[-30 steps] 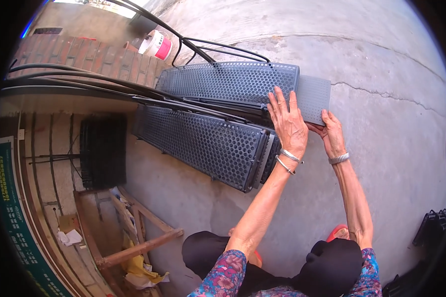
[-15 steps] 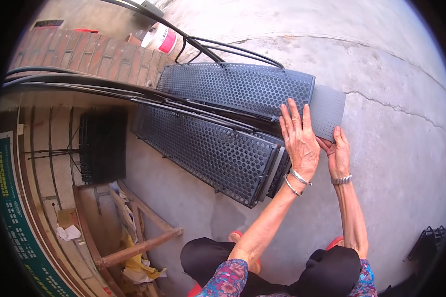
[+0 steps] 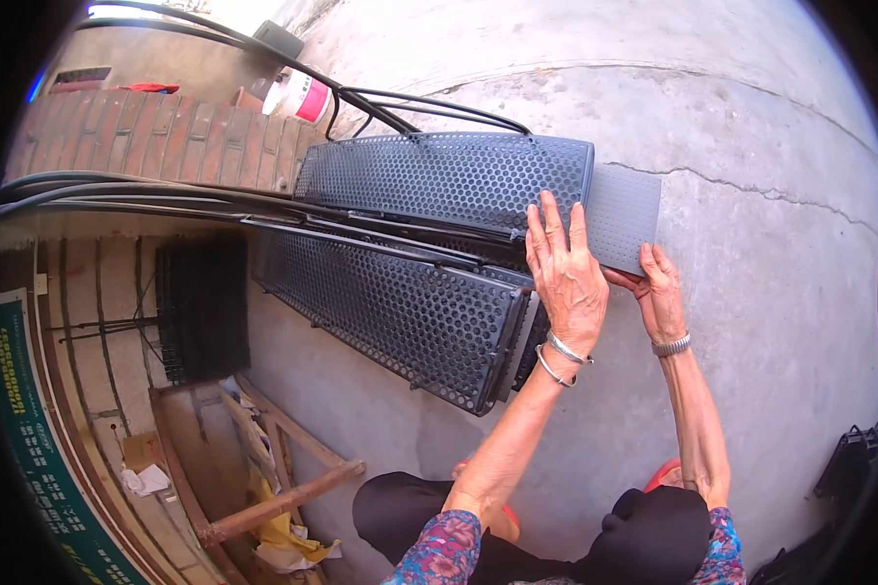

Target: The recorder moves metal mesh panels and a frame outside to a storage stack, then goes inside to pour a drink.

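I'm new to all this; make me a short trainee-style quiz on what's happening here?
1. What does the right hand hold?
A) a wooden frame
B) a dotted grey sheet
C) a bucket

2. True or false: the left hand is clenched into a tight fist.

3. Fill in: the bucket near the brick wall is white and ____.

Key: 1. B. 2. False; its fingers are extended. 3. pink.
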`<state>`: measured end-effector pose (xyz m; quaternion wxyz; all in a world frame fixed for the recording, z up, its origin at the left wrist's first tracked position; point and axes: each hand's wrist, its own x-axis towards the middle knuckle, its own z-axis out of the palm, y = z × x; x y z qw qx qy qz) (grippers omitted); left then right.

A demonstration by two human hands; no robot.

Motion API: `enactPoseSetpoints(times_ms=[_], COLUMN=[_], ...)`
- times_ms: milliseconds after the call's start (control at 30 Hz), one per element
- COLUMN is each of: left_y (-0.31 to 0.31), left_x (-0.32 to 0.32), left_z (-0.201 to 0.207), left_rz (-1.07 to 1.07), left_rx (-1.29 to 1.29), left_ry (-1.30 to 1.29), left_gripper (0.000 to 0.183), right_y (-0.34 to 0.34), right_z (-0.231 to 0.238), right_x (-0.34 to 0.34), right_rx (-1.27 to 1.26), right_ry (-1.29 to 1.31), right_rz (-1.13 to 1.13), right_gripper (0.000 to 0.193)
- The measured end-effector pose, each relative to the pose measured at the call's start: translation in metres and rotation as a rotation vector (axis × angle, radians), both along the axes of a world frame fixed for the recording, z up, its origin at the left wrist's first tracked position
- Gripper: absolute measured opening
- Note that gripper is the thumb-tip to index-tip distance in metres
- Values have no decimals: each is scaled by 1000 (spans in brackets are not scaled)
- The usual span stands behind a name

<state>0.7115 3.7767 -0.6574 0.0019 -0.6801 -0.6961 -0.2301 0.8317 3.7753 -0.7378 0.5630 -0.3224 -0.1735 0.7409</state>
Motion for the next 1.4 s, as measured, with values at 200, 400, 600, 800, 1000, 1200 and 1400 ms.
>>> enactPoseSetpoints(times_ms=[200,400,600,800,1000,1200,1400], left_y=[4,5,4,5,6,8,10], left_x=[1,-4,-6,-7,-3,-1,2], left_z=[2,4,4,2,1,-1,1], left_rz=[41,16,0,-3,20,32,65], left_rx=[-14,10,-13,-14,-3,0,-4], left_ry=[-45,-84,-86,-50,-42,-9,-11], left_gripper=[41,37,38,39,39,41,41], right_y=[2,10,18,22,24,26,19], right_z=[3,-2,-15,-20,-21,-31,-14], right_x=[9,13,14,20,20,18,12], right_rx=[-18,-14,-53,58,12,-64,-69], right_ry=[-58,36,-8,-59,-53,-57,0], right_rz=[81,132,84,136,106,127,97], right_gripper=[27,29,27,36,16,25,30])
